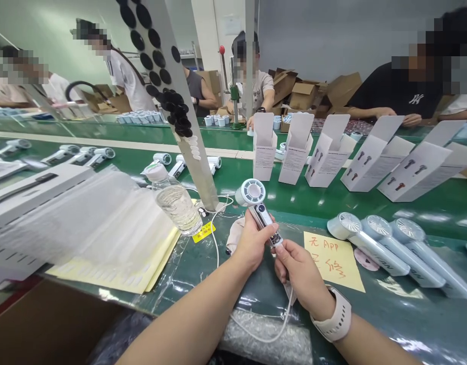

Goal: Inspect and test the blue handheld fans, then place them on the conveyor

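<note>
Above the bench, my left hand (pixel 251 242) is wrapped around the handle of a small light-blue handheld fan (pixel 253 192), its round head tilted up and away from me. Dark internal parts show along the handle's open side. Pinched at the handle's lower end, my right hand (pixel 298 271) grips the plug end of a white cable (pixel 288 317), touching the fan; whether it is fully inserted is hidden by the fingers. The cable loops down below the hands. Under my left hand lies a light-coloured pouch-like item (pixel 235 233), partly covered.
A post (pixel 191 147) with black round stickers rises ahead. A water bottle (pixel 178 208) leans left, near plastic sheets (pixel 92 213). Several fans (pixel 381 248) and a yellow note (pixel 334 261) lie right. Open white boxes (pixel 266 152) stand on the green conveyor (pixel 294 203); people work beyond.
</note>
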Action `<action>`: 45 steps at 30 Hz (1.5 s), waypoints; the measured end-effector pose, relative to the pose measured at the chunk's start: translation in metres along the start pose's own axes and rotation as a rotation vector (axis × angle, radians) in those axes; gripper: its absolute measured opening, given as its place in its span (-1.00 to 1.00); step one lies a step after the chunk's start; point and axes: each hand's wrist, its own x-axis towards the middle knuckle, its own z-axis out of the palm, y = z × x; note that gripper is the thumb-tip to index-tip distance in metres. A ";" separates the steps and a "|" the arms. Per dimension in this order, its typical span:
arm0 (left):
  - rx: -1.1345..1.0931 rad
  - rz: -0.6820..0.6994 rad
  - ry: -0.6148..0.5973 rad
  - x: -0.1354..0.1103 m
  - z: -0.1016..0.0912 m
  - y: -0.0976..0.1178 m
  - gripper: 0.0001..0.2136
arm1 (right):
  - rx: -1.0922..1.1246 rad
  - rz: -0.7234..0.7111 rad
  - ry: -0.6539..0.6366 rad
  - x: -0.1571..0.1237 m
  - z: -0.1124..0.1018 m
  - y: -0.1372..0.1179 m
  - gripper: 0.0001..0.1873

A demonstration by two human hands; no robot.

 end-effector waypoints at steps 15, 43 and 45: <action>-0.191 -0.095 -0.131 -0.004 -0.004 0.024 -0.49 | -0.963 -0.606 -0.018 0.010 0.016 0.022 -0.53; 0.626 -0.320 -0.521 -0.025 0.004 0.012 -0.70 | 0.038 -0.226 -0.005 0.016 -0.052 -0.038 -0.61; 0.626 -0.310 -0.513 -0.025 0.004 0.009 -0.71 | 0.001 -0.285 0.111 0.020 -0.048 -0.035 -0.63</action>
